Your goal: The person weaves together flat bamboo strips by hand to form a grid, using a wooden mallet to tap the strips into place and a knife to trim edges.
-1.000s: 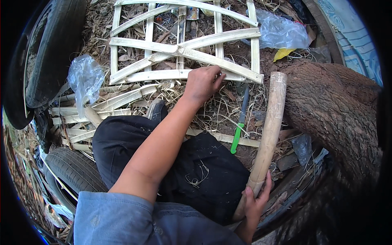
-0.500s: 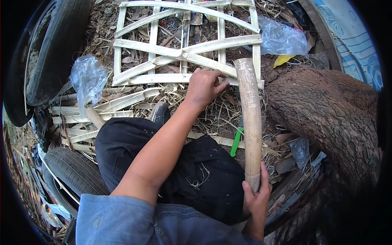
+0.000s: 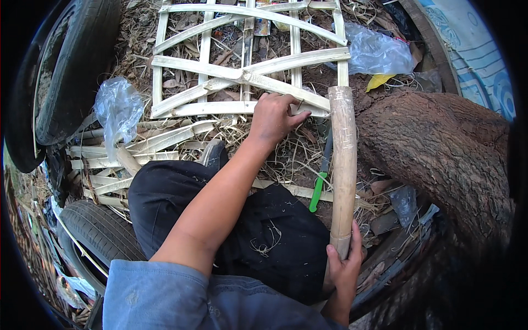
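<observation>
A lattice frame of pale split bamboo strips [image 3: 214,108] lies on the ground ahead, some strips crossing in curves. My left hand [image 3: 276,118] rests at its near edge, fingers closed in a pinch. A tiny dark thing may be at the fingertips, too small to name. My right hand [image 3: 345,267] grips the lower end of a thick, smooth bamboo pole [image 3: 344,165]. The pole points away from me, its upper end overlapping the frame's near right corner. Beside it lies a knife with a green handle [image 3: 317,192], blade pointing away.
Loose bamboo strips [image 3: 165,137] lie at left, near a clear plastic bag [image 3: 117,107]. Tyres [image 3: 82,71] stand along the left side. A thick tree trunk [image 3: 434,148] fills the right. Another plastic bag [image 3: 379,52] and a yellow leaf [image 3: 381,82] lie at the far right.
The bamboo pole's upper end has moved right and slightly nearer, uncovering more of the knife's blade. The frame has shifted slightly left in view. My left hand keeps its pinch.
</observation>
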The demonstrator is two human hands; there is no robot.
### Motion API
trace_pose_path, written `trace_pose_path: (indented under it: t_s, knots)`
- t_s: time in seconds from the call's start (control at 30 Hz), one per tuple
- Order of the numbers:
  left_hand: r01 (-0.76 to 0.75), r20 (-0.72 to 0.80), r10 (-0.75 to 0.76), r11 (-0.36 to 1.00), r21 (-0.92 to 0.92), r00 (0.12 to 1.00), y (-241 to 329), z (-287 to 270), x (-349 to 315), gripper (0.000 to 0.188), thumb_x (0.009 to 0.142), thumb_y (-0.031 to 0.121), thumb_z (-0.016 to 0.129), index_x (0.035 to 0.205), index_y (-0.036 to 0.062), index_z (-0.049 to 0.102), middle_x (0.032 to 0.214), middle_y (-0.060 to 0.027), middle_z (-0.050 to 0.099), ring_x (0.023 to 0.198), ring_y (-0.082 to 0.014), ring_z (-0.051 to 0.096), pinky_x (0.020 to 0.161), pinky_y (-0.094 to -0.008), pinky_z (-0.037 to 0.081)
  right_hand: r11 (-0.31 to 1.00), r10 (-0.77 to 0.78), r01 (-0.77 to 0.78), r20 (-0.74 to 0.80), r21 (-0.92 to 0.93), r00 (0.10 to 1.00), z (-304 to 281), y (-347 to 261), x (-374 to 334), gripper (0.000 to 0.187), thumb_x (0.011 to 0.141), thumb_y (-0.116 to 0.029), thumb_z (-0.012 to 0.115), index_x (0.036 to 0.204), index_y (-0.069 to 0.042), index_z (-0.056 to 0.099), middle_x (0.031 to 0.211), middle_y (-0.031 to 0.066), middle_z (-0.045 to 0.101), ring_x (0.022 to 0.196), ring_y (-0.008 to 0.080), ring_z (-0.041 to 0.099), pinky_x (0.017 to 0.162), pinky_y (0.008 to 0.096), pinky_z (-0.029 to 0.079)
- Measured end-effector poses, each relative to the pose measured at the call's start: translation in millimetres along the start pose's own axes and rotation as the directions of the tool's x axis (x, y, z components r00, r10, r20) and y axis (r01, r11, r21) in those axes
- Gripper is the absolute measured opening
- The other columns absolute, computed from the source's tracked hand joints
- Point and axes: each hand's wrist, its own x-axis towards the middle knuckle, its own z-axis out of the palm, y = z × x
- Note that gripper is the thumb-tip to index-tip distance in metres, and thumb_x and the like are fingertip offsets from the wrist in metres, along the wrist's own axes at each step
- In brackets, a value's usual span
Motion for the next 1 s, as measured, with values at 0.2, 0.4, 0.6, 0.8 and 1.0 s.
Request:
trace_pose_path:
  t_s: [0.2, 0.4, 0.6, 0.8, 1.0]
  knots:
    - [0.089, 0.013, -0.091, 0.993, 0.078, 0.996, 1.3, 3.5, -0.4, 0.019, 0.077, 0.026, 0.078, 0.074, 0.0088, 0.070, 0.062, -0.0055, 0.062, 0.063, -0.0243, 0.060, 0.066, -0.0374, 0.040, 1.000, -0.012, 0.012, -0.006, -0.025, 1.000, 1.7, 2.2, -3.3, 0.072, 0.079, -0.012, 0.072, 0.142, 0.005, 0.040, 0.129, 0.0269, 0.057, 0.118, 0.0365, 0.060, 0.099, 0.0414, 0.046]
    - [0.058, 0.015, -0.058, 0.998, -0.021, 0.998, -4.1, 2.7, -6.0, 0.014, 0.078, 0.021, 0.078, 0.077, 0.0092, 0.070, 0.063, -0.0028, 0.059, 0.060, -0.0213, 0.054, 0.071, -0.0348, 0.036, 1.000, 0.026, -0.026, 0.025, -0.016, 0.999, -1.3, -4.6, 0.7, 0.072, 0.080, -0.012, 0.072, 0.142, 0.004, 0.040, 0.125, 0.0285, 0.059, 0.114, 0.0374, 0.062, 0.095, 0.0414, 0.049]
    - [0.014, 0.016, -0.013, 1.000, -0.024, 1.000, -9.1, 5.6, -8.3, 0.012, 0.075, 0.018, 0.078, 0.074, 0.0101, 0.069, 0.065, -0.0054, 0.060, 0.067, -0.0232, 0.056, 0.072, -0.0367, 0.035, 0.990, -0.070, 0.085, 0.136, -0.111, 0.988, -8.4, -8.1, 10.1, 0.069, 0.081, -0.012, 0.072, 0.141, 0.003, 0.043, 0.122, 0.0298, 0.060, 0.110, 0.0427, 0.063, 0.091, 0.0433, 0.051]
    - [0.011, 0.011, -0.011, 1.000, 0.000, 1.000, -8.0, 4.1, -8.1, 0.012, 0.074, 0.019, 0.079, 0.074, 0.0105, 0.069, 0.065, -0.0065, 0.061, 0.067, -0.0235, 0.058, 0.075, -0.0365, 0.036, 0.954, -0.073, 0.117, 0.164, -0.276, 0.984, -18.7, -12.3, 9.1, 0.068, 0.081, -0.015, 0.073, 0.140, 0.002, 0.044, 0.120, 0.0289, 0.061, 0.107, 0.0436, 0.063, 0.090, 0.0436, 0.052]
    - [0.013, 0.000, -0.013, 1.000, -0.024, 1.000, -12.5, 8.7, -9.1, 0.012, 0.074, 0.019, 0.078, 0.075, 0.0116, 0.069, 0.065, -0.0072, 0.061, 0.063, -0.0251, 0.058, 0.075, -0.0373, 0.037, 0.935, -0.228, 0.235, 0.058, -0.266, 0.972, -19.5, -7.7, 0.7, 0.068, 0.081, -0.016, 0.073, 0.140, 0.000, 0.044, 0.120, 0.0281, 0.061, 0.104, 0.0429, 0.064, 0.089, 0.0440, 0.052]
